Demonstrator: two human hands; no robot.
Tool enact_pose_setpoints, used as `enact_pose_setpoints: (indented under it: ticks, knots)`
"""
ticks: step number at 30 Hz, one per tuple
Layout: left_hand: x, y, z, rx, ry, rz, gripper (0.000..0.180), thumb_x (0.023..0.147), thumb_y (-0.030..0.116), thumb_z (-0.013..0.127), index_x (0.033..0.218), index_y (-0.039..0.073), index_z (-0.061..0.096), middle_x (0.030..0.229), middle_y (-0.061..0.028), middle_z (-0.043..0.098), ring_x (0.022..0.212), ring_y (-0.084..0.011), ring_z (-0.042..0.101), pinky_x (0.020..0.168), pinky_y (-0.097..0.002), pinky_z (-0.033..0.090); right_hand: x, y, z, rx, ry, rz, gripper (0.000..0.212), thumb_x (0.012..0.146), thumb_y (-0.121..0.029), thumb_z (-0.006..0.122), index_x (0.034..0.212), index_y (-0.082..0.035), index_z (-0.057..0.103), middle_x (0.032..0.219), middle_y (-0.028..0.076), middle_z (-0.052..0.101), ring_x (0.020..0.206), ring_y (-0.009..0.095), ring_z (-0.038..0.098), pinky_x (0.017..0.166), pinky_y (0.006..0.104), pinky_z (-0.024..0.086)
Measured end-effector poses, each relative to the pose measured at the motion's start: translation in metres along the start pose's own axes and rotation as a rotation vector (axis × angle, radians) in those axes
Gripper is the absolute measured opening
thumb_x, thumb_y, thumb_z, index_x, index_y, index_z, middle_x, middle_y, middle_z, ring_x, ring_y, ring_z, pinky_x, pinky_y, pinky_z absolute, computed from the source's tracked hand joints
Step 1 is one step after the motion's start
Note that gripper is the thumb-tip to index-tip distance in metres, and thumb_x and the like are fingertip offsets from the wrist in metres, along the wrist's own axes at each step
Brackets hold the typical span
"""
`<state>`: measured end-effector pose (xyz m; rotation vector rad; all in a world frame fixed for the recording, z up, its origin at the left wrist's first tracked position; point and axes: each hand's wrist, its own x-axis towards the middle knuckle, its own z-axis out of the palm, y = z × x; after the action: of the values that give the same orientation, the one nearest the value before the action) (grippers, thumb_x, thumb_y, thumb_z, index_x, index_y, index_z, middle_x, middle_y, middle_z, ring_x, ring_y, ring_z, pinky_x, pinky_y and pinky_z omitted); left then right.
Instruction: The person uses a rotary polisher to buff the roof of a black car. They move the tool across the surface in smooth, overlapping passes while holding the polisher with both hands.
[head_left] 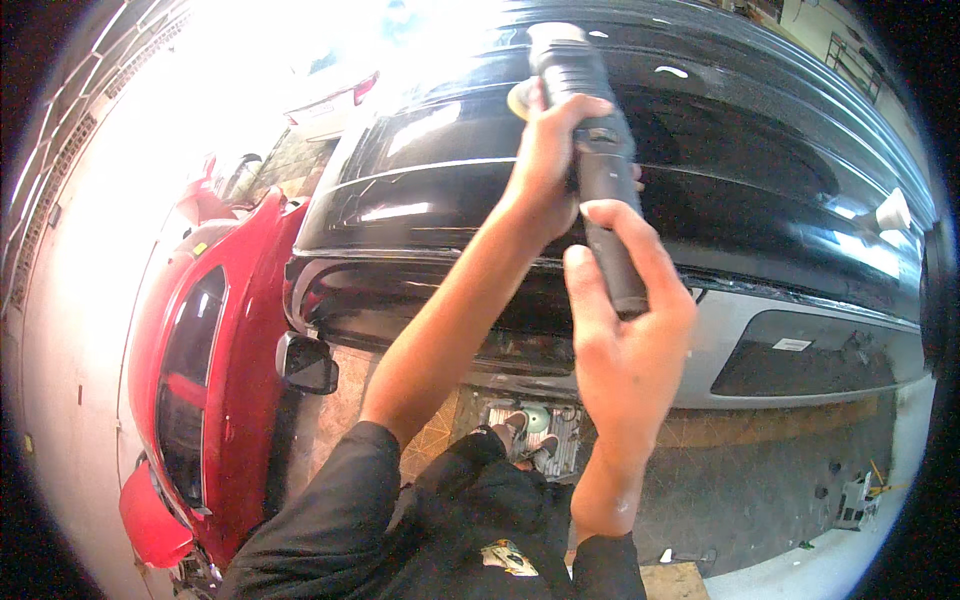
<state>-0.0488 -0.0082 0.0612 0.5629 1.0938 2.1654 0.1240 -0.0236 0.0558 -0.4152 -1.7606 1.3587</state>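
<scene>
A dark grey handheld polishing machine [592, 150] stretches away from me over the roof of a black car [760, 170]. Its round pale pad [520, 98] rests against the glossy roof surface. My left hand [548, 160] grips the machine's body near the head. My right hand [625, 340] wraps around the rear handle, with the thumb up along its side. Both forearms come up from the lower edge, in black sleeves.
A red car [215, 360] is parked close on the left. The black car's side mirror [308, 365] sticks out between them. My shoes [527, 440] stand on a metal step below. Small items lie on the floor at lower right [860, 495]. Strong glare fills the upper left.
</scene>
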Motion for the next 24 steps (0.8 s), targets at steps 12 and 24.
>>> enact_pose_setpoints:
  ticks: [12, 24]
  knots:
    - [-0.008, 0.074, -0.147, 0.075, 0.234, 0.26, 0.038, 0.084, 0.014, 0.061, 0.118, 0.009, 0.044, 0.094, -0.0128, 0.06, 0.067, -0.0281, 0.065, 0.057, -0.0424, 0.062, 0.032, 0.018, 0.098, 0.127, -0.416, 0.063, 0.027, 0.091, -0.006, 0.069, 0.117, -0.01, 0.071, 0.086, 0.007, 0.069, 0.068, 0.008, 0.057, 0.062, 0.027, 0.048]
    - [0.009, 0.039, -0.092, -0.035, 0.195, 0.185, 0.048, 0.082, 0.017, 0.064, 0.123, 0.015, 0.039, 0.089, -0.0132, 0.055, 0.061, -0.0306, 0.063, 0.054, -0.0463, 0.061, 0.023, 0.015, 0.069, 0.057, -0.234, 0.062, 0.029, 0.091, -0.002, 0.069, 0.12, -0.005, 0.07, 0.103, 0.01, 0.074, 0.091, 0.011, 0.065, 0.081, 0.0275, 0.053]
